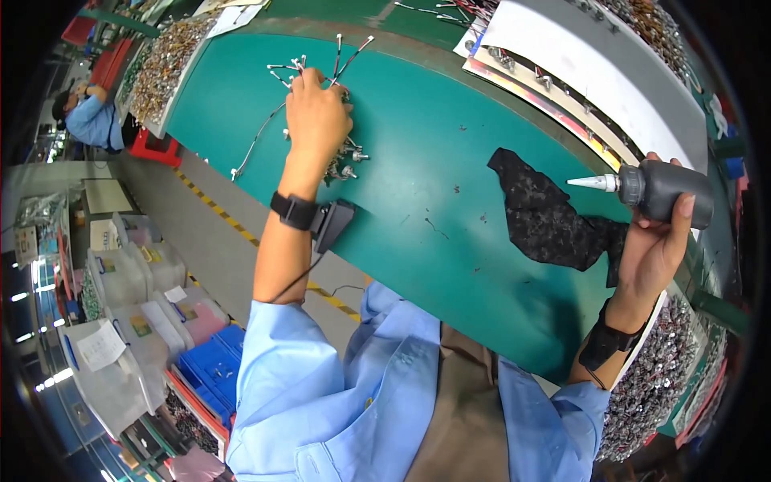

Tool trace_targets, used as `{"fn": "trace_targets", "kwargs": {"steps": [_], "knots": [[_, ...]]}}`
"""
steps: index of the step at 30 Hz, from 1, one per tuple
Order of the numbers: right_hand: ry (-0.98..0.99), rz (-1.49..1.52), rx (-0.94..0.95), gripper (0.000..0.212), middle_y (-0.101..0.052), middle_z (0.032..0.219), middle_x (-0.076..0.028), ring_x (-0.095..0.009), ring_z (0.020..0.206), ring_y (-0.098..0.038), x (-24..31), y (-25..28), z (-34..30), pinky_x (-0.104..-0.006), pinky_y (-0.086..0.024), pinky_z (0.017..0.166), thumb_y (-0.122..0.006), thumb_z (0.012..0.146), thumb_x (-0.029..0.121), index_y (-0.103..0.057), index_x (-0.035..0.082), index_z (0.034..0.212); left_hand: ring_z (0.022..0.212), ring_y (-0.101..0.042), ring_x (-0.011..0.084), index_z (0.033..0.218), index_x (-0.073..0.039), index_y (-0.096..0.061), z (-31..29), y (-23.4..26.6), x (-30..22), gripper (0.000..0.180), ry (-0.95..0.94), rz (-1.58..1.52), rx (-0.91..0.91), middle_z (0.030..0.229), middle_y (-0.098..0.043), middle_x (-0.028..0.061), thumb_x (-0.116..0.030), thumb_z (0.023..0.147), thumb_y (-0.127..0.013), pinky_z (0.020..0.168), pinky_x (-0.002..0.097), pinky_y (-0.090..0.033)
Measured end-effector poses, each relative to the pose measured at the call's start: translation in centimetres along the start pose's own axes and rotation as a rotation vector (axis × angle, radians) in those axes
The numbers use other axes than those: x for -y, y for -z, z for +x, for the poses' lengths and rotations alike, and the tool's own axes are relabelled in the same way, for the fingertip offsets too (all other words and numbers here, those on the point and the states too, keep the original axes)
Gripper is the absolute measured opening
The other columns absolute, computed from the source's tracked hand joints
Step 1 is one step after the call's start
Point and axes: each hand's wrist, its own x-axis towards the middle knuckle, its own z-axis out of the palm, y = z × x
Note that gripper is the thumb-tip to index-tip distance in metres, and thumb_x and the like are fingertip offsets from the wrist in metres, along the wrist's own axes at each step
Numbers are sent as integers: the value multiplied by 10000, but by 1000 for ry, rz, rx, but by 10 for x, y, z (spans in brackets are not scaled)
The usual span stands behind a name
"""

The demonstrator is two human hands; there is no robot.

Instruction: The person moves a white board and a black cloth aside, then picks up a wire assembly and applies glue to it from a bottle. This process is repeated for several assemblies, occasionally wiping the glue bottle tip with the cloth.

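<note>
My left hand (316, 116) is closed over a bunch of wired metal parts at the left of the green table. Thin red, black and white wires (348, 66) with small white connectors fan out beyond the fingers. Shiny threaded metal ends (348, 171) stick out beside the wrist; the grip itself is partly hidden under the hand. My right hand (652, 249) holds a dark grey squeeze bottle (679, 194) on its side, its pale tapered nozzle pointing left. A stained black cloth (550, 221) lies crumpled on the table just left of the right hand.
The green table (418, 209) carries small dark scraps. One loose wire (259, 140) reaches its left edge. Piles of small metal parts lie at left (165, 68) and lower right (654, 386). A white rack (594, 72) stands far right. Plastic bins (120, 273) and a seated person (95, 120) are left.
</note>
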Motion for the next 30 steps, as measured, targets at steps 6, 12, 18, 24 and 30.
{"fn": "trace_targets", "kwargs": {"steps": [6, 12, 18, 24, 30], "knots": [[20, -44, -28, 530, -451, 1109, -248, -183, 943, -500, 3, 1, -1, -167, -372, 603, -507, 823, 313, -332, -50, 1169, 701, -553, 231, 828, -43, -620, 17, 8, -17, 175, -14, -140, 73, 750, -550, 113, -113, 668, -630, 611, 332, -442], [61, -88, 0, 594, -454, 1110, -238, -235, 1039, -466, 0, 4, -5, -197, -402, 693, -536, 792, 372, -332, -35, 1173, 715, -603, 178, 944, 57, -528, -11, 48, -142, 162, 363, -1679, 336, 854, -581, 104, 17, 789, -508, 575, 224, -483], [154, -207, 8, 651, -465, 1093, -221, -269, 1042, -459, -14, 5, -11, -318, -396, 848, -569, 752, 418, -337, -27, 1168, 750, -599, 205, 926, 83, -518, -28, 32, -182, 163, 374, -1939, 348, 910, -543, 130, 75, 763, -510, 600, 245, -504], [217, -260, 25, 695, -473, 1078, -195, -281, 1037, -460, -28, 5, -14, -371, -378, 892, -611, 706, 443, -347, -10, 1162, 776, -592, 213, 921, 100, -513, -34, 26, -185, 179, 365, -1971, 356, 965, -496, 139, 103, 742, -516, 605, 251, -519], [200, -289, 7, 717, -476, 1077, -178, -272, 1037, -462, -29, 2, -17, -373, -381, 888, -624, 683, 461, -350, 7, 1165, 756, -593, 200, 907, 100, -524, -34, 25, -185, 175, 367, -1949, 369, 951, -501, 137, 108, 732, -525, 598, 243, -524]]}}
